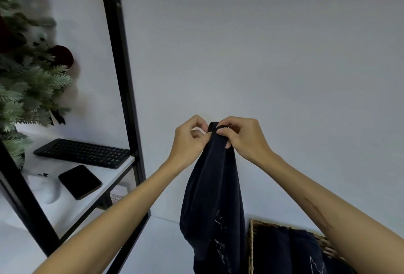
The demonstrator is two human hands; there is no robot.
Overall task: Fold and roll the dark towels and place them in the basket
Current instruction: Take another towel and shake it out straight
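A dark navy towel (215,197) hangs in the air in front of a white wall, bunched at its top edge. My left hand (188,140) pinches that top edge from the left. My right hand (242,137) grips the same edge from the right, fingers curled over the cloth. The two hands sit close together. Below at the lower right stands a woven basket (251,243) with other dark towels (290,249) inside it. The hanging towel's lower end runs out of the frame.
A black-framed shelf unit (122,76) stands at the left. Its white shelf holds a black keyboard (83,153), a dark phone (79,181) and a white object. A green artificial fir tree (26,72) fills the far left. A white tabletop (161,247) lies below.
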